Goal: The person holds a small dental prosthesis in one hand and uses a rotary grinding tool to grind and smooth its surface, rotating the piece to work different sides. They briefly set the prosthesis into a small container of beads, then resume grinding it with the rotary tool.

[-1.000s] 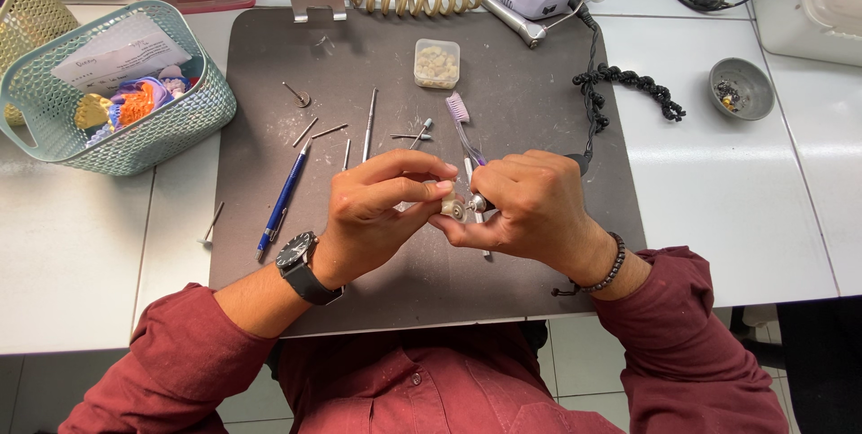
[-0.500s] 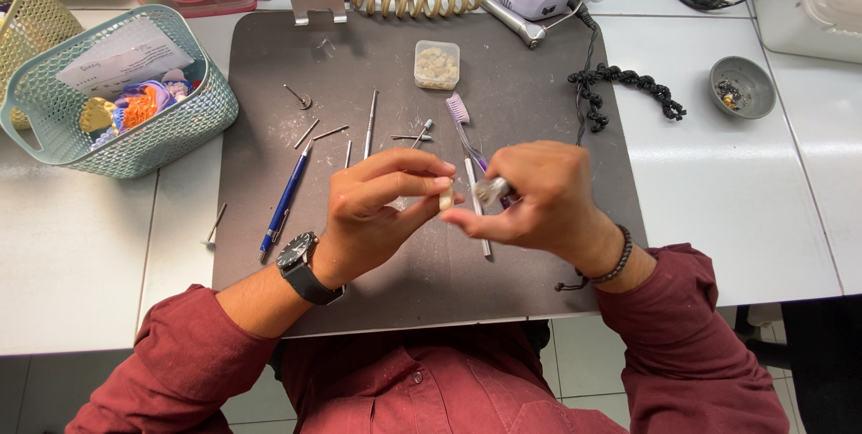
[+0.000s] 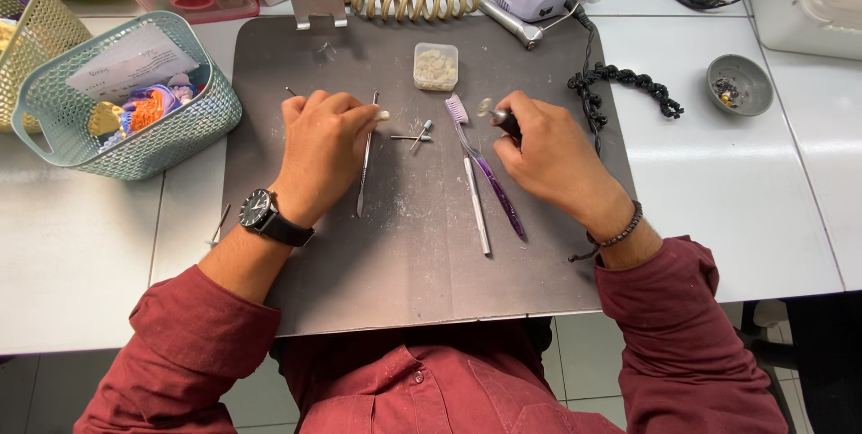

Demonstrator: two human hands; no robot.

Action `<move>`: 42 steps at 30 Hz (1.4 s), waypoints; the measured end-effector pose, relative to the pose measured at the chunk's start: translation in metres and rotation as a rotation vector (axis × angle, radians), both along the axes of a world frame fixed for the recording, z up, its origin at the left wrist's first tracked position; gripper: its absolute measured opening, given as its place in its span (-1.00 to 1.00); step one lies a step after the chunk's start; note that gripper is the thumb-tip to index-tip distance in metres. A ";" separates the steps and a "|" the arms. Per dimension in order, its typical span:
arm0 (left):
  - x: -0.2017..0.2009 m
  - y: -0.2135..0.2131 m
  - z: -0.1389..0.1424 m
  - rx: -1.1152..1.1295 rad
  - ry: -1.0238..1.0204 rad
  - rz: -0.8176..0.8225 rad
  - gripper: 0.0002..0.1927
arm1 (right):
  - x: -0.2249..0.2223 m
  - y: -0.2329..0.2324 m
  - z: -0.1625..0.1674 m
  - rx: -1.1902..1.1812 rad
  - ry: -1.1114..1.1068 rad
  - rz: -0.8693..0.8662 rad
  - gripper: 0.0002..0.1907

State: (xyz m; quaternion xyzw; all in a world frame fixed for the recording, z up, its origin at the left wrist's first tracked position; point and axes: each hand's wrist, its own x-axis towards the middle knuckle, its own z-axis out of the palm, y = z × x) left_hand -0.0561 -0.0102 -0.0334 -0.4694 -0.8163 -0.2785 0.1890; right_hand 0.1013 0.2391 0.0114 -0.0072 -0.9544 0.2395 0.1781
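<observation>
- On the dark mat, my left hand (image 3: 325, 151) rests knuckles up, fingers curled together, pinching a small pale tooth-like piece (image 3: 383, 115) at the fingertips, right beside a slim metal instrument (image 3: 365, 165) lying on the mat.
- My right hand (image 3: 552, 156) is clamped on a dark handpiece (image 3: 505, 120) whose small round polishing tip (image 3: 485, 107) points up and left, well apart from the pale piece.
- Judging progress: tool and piece are separated, so I read this as a pause in the grinding or polishing work; whether the piece is finished I cannot tell, it is too small to inspect.
- That piece looks cream-white, rounded, and mostly hidden by my fingers.
- Between the hands lie small burs (image 3: 411, 137), a purple toothbrush (image 3: 485, 169) and a white rod (image 3: 476, 205).
- Further up sits a clear box of pale pieces (image 3: 435, 66); white dust speckles the mat (image 3: 404, 281).
- Beyond, on the white tabletop (image 3: 72, 254): a teal basket (image 3: 171, 142) at left, a grey dish (image 3: 738, 86) and a black coiled cord (image 3: 628, 84) at right.
</observation>
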 end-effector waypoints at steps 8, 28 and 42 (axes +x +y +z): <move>-0.004 -0.002 0.002 0.008 0.145 0.147 -0.79 | -0.001 0.012 -0.002 0.102 -0.135 -0.023 -0.74; 0.084 0.108 0.021 0.433 -0.447 -0.170 -0.71 | -0.014 0.017 -0.027 -0.447 0.325 0.238 -0.38; 0.090 0.139 0.048 0.731 -1.255 -0.321 -0.67 | -0.009 0.006 -0.045 -0.200 0.399 0.192 -0.82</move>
